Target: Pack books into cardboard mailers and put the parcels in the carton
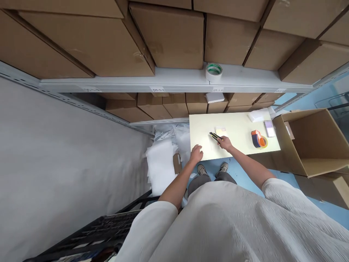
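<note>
My right hand [225, 143] is closed around a black and yellow utility knife [214, 136], held over the pale cream table [240, 123]. The knife's tip points to the left and away from me. My left hand [196, 154] rests by the table's near left corner, its fingers loosely apart with nothing in them. Just beyond the knife lies a small pale yellow pad or packet [220, 131]. Farther right on the table stands an orange and dark blue tape dispenser [256, 139], beside a roll of clear yellowish tape [263, 142].
Brown cartons [174, 40] fill the grey shelf [180, 80], where a tape roll [214, 72] sits. An open carton [321, 142] stands right of the table. White foam sheets [160, 167] are stacked left. A black rack [109, 233] is at lower left.
</note>
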Available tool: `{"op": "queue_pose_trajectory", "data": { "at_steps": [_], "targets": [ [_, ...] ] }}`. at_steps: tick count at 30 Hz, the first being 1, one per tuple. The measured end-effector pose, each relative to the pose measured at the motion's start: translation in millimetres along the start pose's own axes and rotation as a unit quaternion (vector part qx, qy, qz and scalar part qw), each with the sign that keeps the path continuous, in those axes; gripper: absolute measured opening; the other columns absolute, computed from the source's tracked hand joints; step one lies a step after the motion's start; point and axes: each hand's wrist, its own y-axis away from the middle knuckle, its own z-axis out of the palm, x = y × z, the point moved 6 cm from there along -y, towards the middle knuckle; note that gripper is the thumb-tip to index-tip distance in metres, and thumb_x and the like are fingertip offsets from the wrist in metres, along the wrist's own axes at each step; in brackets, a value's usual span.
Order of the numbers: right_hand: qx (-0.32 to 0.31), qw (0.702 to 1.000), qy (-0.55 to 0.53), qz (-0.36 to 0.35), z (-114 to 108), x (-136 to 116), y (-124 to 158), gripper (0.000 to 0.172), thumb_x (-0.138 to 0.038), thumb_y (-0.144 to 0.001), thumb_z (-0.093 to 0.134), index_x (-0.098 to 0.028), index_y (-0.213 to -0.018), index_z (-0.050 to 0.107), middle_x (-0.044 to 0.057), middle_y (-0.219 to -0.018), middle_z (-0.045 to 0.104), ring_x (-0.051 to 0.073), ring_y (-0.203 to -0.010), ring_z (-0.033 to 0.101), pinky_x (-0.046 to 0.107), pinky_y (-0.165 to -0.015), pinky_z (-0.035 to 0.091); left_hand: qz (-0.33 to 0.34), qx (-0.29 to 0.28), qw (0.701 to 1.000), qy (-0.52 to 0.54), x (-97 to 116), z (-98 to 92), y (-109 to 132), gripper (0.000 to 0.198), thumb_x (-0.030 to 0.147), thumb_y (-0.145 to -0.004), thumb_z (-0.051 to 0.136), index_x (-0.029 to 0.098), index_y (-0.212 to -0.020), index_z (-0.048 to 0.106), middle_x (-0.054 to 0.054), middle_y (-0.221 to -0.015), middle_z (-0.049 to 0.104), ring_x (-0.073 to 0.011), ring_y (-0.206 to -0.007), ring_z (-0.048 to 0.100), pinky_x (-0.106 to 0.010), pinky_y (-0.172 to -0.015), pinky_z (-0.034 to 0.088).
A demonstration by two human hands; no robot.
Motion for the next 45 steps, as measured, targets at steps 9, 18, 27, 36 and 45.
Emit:
{"op": "queue_pose_trajectory", "data": {
  "at_steps": [9,18,27,36,45],
  "targets": [
    [0.060,0.991,0.116,-0.002,14,-18,-26,0.016,-0.034,-0.110,0.062,-0.021,-0.100,0.062,0.000,-0.074,0.075,0.012,-0.055,0.063,0.022,-0.056,0.048,0.044,-0.063,0.996,-0.052,-2,3.3,-2,0.060,0.020,-0.088,0.067,0.021,-0.148,0.063,-0.018,-0.177,0.042,-0.0381,-0.166,0.036,-0.059,-0.136,0.030],
    [0.045,0.989,0.142,-0.006,18,-14,-41,0.015,-0.034,-0.110,0.063,-0.019,-0.108,0.065,0.004,-0.083,0.078,0.014,-0.059,0.065,0.023,-0.056,0.047,0.051,-0.077,0.994,-0.064,-6,4.8,-6,0.062,0.019,-0.090,0.064,0.017,-0.151,0.059,-0.019,-0.177,0.041,-0.0371,-0.165,0.038,-0.054,-0.135,0.033],
    [0.008,0.985,0.170,-0.013,5,19,-4,0.014,-0.032,-0.108,0.064,-0.019,-0.103,0.068,0.003,-0.078,0.077,0.014,-0.055,0.063,0.025,-0.057,0.048,0.055,-0.091,0.991,-0.075,-5,7.0,-10,0.062,0.022,-0.091,0.064,0.018,-0.153,0.058,-0.018,-0.176,0.043,-0.0375,-0.165,0.037,-0.053,-0.134,0.033],
    [-0.015,0.964,0.263,-0.029,1,56,39,0.018,-0.035,-0.109,0.061,-0.020,-0.106,0.070,0.007,-0.090,0.080,0.019,-0.073,0.069,0.025,-0.063,0.045,0.054,-0.090,0.990,-0.096,-2,6.1,-11,0.063,0.015,-0.086,0.062,0.017,-0.149,0.061,-0.018,-0.176,0.044,-0.0375,-0.165,0.038,-0.055,-0.134,0.033],
    [-0.015,0.964,0.264,-0.026,-7,71,56,0.028,-0.039,-0.105,0.068,-0.022,-0.083,0.065,0.005,-0.077,0.076,0.019,-0.074,0.070,0.024,-0.063,0.045,0.064,-0.102,0.983,-0.137,1,5.0,-7,0.062,0.017,-0.086,0.063,0.019,-0.148,0.060,-0.018,-0.177,0.042,-0.0374,-0.165,0.037,-0.055,-0.133,0.036]
  ]
}}
